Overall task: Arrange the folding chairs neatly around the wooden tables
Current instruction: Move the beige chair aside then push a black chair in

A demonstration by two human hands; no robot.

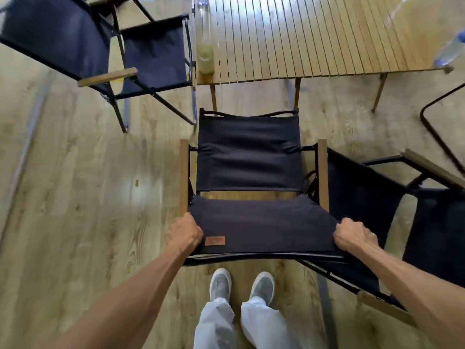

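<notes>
A folding chair [247,167] with dark navy fabric and wooden armrests stands right in front of me, facing the slatted wooden table [302,39]. My left hand [185,233] grips the left corner of its backrest top. My right hand [354,235] grips the right corner. The chair's front bar sits a short way from the table's near edge. A second navy chair [83,46] stands at the upper left, beside the table's left end. A third navy chair [392,212] is close on the right, angled, and touches or overlaps the held chair's right side.
A tall bottle [205,54] with pale yellow-green liquid stands on the table's near left corner. A clear plastic bottle [450,50] is at the table's right edge. A black metal frame [432,124] shows at the right. My feet [241,283] are behind the chair on wood-look flooring [83,197].
</notes>
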